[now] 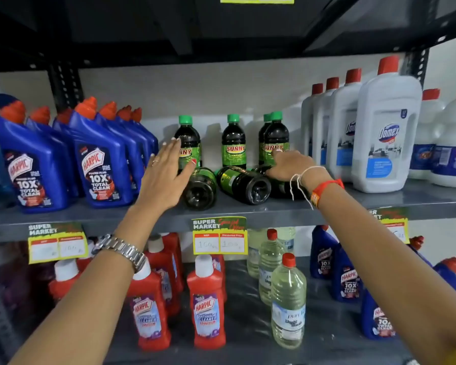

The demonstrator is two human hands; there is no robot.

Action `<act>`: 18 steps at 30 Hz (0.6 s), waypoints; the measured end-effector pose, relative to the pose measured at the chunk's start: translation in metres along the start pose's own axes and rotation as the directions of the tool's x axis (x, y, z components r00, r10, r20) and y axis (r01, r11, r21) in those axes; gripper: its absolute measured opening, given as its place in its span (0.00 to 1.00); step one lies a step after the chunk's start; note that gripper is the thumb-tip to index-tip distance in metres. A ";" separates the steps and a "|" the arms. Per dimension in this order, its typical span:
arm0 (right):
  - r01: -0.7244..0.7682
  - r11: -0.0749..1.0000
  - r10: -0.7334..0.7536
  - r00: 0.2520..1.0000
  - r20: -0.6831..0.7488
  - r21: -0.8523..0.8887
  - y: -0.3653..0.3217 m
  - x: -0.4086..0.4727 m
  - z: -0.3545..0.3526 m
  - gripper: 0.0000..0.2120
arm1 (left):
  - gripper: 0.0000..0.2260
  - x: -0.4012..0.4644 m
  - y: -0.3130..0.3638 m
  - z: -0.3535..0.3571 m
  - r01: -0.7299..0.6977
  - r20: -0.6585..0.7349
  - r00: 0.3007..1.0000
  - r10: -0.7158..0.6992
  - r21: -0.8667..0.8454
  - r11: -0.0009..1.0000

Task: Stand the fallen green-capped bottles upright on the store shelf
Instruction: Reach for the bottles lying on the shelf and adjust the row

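Note:
Three dark green-capped bottles lie on their sides on the grey shelf, bases toward me: the left one, the middle one, and the right one mostly hidden under my right hand. Behind them stand upright Sunny bottles: one at the left, one in the middle, and two close together at the right. My left hand hovers flat with fingers apart, beside the left fallen bottle. My right hand rests palm down on the right fallen bottle; its grip is hidden.
Blue Harpic bottles crowd the shelf's left side, white Domex bottles the right. Price tags hang on the shelf edge. The lower shelf holds red Harpic bottles, clear bottles and more blue ones.

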State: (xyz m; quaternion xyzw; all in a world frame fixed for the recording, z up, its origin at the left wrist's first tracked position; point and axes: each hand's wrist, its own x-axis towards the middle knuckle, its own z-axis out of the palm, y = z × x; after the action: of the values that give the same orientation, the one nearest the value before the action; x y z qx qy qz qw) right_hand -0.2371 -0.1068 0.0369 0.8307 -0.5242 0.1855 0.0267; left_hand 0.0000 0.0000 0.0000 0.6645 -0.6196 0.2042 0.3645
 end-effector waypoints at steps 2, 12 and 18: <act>-0.021 1.000 0.020 0.996 0.091 0.011 0.000 0.002 0.000 0.21 | 0.29 -0.006 -0.010 -0.001 0.073 0.009 0.997 -0.073 -0.050 0.996; -0.080 0.991 0.098 0.980 0.174 -0.109 0.005 0.014 0.004 0.23 | 0.22 -0.023 -0.045 0.006 0.245 0.518 0.786 -0.337 0.239 0.940; -0.148 0.986 0.142 0.986 -0.084 -0.071 0.007 0.017 0.015 0.18 | 0.21 -0.022 -0.042 0.009 0.187 0.512 0.802 -0.308 0.274 0.943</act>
State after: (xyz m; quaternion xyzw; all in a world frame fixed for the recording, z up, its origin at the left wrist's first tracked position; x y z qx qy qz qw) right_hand -0.2326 -0.1280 0.0275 0.7807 -0.5886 0.1992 0.0660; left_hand 0.0360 0.0071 -0.0314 0.8049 -0.5801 0.0202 0.1230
